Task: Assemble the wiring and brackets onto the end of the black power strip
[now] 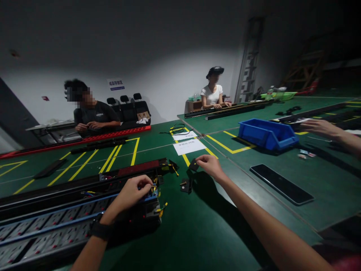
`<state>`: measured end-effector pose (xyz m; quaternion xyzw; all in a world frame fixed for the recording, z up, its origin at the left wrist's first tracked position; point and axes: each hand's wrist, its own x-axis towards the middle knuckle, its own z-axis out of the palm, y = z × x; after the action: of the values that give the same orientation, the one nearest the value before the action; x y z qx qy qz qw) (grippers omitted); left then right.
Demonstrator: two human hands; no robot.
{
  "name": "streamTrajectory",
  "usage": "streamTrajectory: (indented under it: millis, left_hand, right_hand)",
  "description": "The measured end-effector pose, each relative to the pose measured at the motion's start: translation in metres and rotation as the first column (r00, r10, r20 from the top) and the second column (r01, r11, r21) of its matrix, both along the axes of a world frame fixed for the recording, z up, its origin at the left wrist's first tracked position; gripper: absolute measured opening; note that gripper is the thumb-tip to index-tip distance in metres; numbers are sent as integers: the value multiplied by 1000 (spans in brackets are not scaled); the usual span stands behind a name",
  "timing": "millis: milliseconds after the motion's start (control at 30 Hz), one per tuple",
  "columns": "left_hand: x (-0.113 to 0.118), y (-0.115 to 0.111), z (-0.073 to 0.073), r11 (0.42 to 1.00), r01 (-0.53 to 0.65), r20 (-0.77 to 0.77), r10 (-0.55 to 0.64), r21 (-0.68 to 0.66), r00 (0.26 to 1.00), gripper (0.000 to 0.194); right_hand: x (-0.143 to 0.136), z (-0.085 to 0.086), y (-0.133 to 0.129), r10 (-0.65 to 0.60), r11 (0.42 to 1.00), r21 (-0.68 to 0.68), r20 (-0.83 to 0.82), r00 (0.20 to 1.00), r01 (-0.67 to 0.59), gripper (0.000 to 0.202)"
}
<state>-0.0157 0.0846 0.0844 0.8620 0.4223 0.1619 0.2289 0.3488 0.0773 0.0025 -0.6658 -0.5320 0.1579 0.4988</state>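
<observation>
My right hand (pixel 209 166) pinches a small black plate-like part (pixel 194 165) just over the green table. A similar black part (pixel 186 186) lies just below it, with a small brass-coloured pin or screw on it. My left hand (pixel 141 187) is closed at the end of a long black rail-like assembly (pixel 121 212), thumb and finger pressed together. A tiny brass-coloured tip shows by those fingers; what they hold is too small to name. Yellow-tipped wires (pixel 163 207) stick out from the assembly's end.
White paper sheets (pixel 189 147) lie beyond my hands. To the right are a blue bin (pixel 267 134), a black phone-like slab (pixel 281 183) and another person's hand (pixel 324 130). Two people (pixel 94 114) sit across the green table (pixel 180 241). Long black strips lie near them.
</observation>
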Motion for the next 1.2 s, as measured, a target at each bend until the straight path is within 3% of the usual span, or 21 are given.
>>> streamTrajectory:
  millis: [133, 267, 433, 533, 600, 733, 800, 933, 1033, 1200]
  left_hand:
    - [19, -8, 11, 1000, 3, 94, -5, 14, 996, 27]
    - [65, -36, 13, 964, 140, -27, -137, 226, 990, 19]
    - [126, -75, -5, 832, 422, -407, -268, 359, 874, 11]
    - [148, -86, -19, 779, 495, -463, -301, 385, 834, 9]
    - [154, -88, -24, 772, 498, -448, -311, 396, 838, 10]
    - [142, -69, -14, 836, 376, -382, -220, 401, 898, 15]
    - [124, -48, -2, 877, 211, -378, -36, 432, 925, 16]
    - [76, -1, 15, 892, -100, -378, 285, 440, 881, 22]
    - [48, 22, 8, 912, -247, -365, 363, 328, 857, 22]
    - [37, 29, -17, 945, -208, -302, 281, 252, 911, 29]
  right_hand:
    - [9, -9, 7, 10, 997, -78, 3, 1000, -10, 28]
    - [18, -13, 9, -17, 986, -164, 48, 999, 25, 36]
    - [22, -14, 6, -2, 974, -224, 128, 992, 31, 37]
    - [19, -14, 0, 45, 960, -279, 270, 962, 33, 55]
    - [17, -14, -3, 66, 949, -311, 377, 924, 59, 56]
    - [16, -10, -7, 76, 942, -323, 482, 873, 96, 48]
    - [16, -8, -7, 74, 940, -322, 505, 860, 108, 47]
    - [15, -8, -7, 78, 937, -330, 515, 854, 113, 45]
    - [14, -9, -9, 95, 933, -344, 521, 848, 106, 45]
    - [-1, 1, -14, 57, 962, -250, 585, 809, 113, 49]
